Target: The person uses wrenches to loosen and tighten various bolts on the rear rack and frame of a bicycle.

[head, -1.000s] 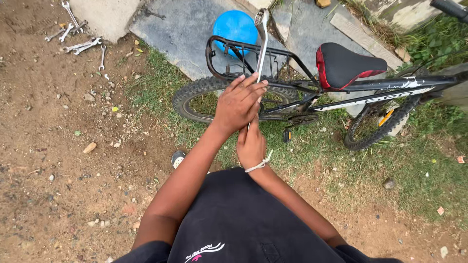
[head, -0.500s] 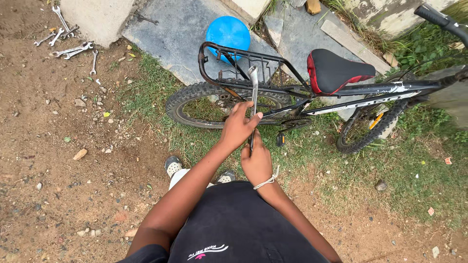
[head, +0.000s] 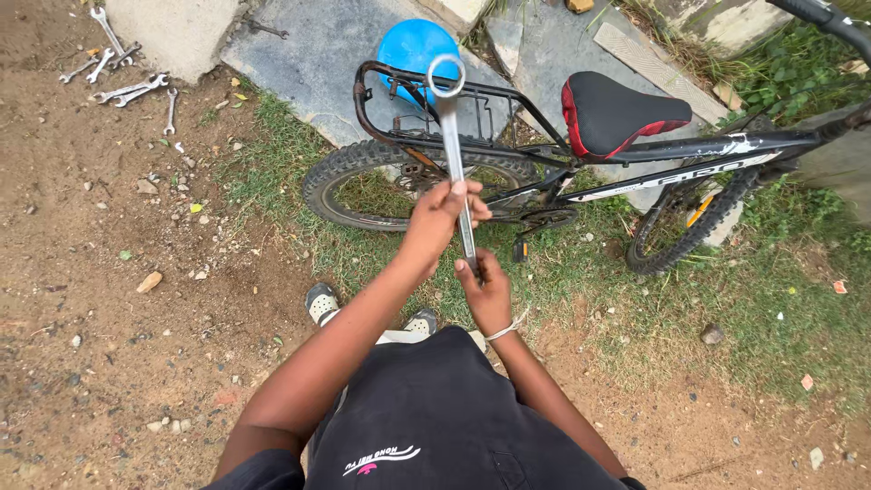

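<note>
Ring spanner (head: 456, 154), upright, both hands gripping

The ring spanner (head: 456, 154) is bright, smooth polished metal. The bicycle's rear rack (head: 399, 100) is dark painted metal, rusty in places, its saddle (head: 617, 111) matt black with glossy red edging, its tyre (head: 336, 172) knobbly rubber. The ground (head: 109, 299) is rough, stony earth.
</note>
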